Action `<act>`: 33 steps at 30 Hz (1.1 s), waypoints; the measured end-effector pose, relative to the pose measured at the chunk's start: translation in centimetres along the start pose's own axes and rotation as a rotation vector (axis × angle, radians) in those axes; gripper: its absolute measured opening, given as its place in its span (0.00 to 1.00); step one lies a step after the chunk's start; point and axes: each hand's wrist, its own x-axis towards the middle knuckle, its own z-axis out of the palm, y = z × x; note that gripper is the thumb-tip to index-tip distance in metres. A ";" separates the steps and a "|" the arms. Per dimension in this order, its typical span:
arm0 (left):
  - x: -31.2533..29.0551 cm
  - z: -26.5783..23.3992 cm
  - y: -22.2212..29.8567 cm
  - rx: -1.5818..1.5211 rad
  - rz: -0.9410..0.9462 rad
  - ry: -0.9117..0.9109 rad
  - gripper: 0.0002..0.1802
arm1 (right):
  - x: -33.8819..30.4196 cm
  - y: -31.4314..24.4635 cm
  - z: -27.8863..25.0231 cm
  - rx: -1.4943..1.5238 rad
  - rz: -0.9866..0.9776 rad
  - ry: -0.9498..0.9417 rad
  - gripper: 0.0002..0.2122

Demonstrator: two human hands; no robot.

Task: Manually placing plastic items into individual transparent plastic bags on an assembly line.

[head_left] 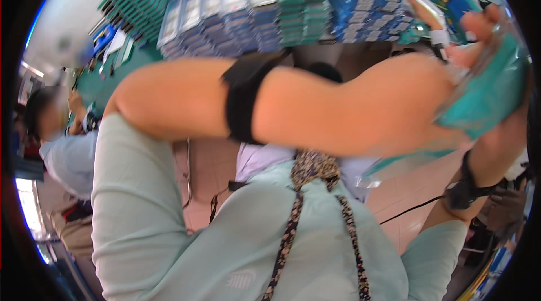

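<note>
At twelve o'clock, my feed shows wrapped blue and green stacks (248,13) filling the upper edge. Near ten lies a green surface (93,84), with a co-worker (70,157) at nine. Between two and three o'clock, I see a teal packet (493,87), shiny and tilted, raised at the hands. My view has the left hand (406,103) reaching across the body to touch it; the right hand (507,134) meets it at three. Blur and overlap leave me unable to tell how far either closes. Black straps (245,98) circle both arms.
</note>
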 end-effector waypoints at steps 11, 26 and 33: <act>-2.2 0.3 0.8 0.010 0.217 0.061 0.30 | 4.4 -5.2 -1.5 1.188 1.179 -0.075 0.22; 1.5 -7.9 5.2 0.341 0.288 0.530 0.49 | 5.8 -3.4 0.0 1.060 1.195 0.365 0.14; 2.8 -9.4 9.2 1.053 0.423 0.320 0.09 | 6.3 -4.0 -0.5 1.261 1.136 0.416 0.16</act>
